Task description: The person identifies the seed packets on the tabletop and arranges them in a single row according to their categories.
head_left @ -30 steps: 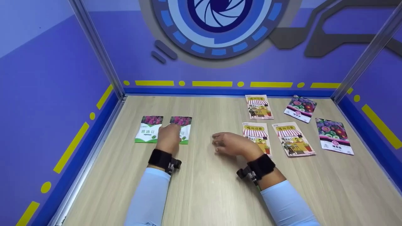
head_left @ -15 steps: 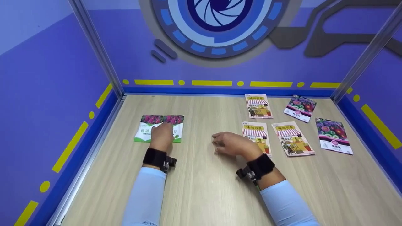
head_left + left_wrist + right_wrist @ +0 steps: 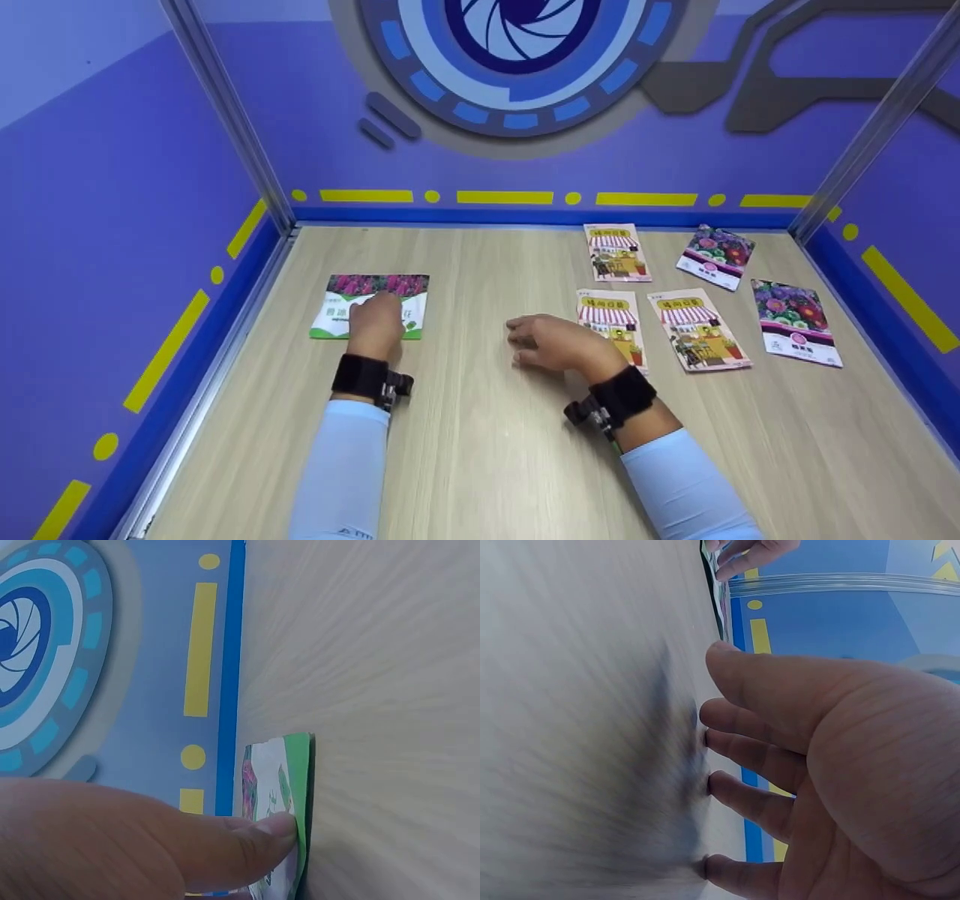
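Observation:
My left hand [image 3: 377,324] rests on two overlapping green-and-white seed packets [image 3: 324,319] with pink flowers, at the table's left. Its thumb [image 3: 259,847] lies almost straight across a packet's printed face, near the green edge [image 3: 299,772], in the left wrist view. The hand covers the middle of the packets. Over at centre right, my right hand [image 3: 559,343] has its fingers loosely bent and apart, fingertips at the tabletop, with nothing in it. Its wrist overlaps the lower part of a pink shop-print packet [image 3: 609,315] in the head view.
Two more shop-print packets [image 3: 699,330] [image 3: 617,253] lie at the right. Beside them are two purple-flower packets [image 3: 796,322] [image 3: 716,256]. Blue panels [image 3: 480,180] enclose the wooden table [image 3: 480,450] at the back and sides.
My left hand has moved left, bringing the right green-and-white packet against and over the other; the pair has also shifted slightly left. The right hand has stayed in place.

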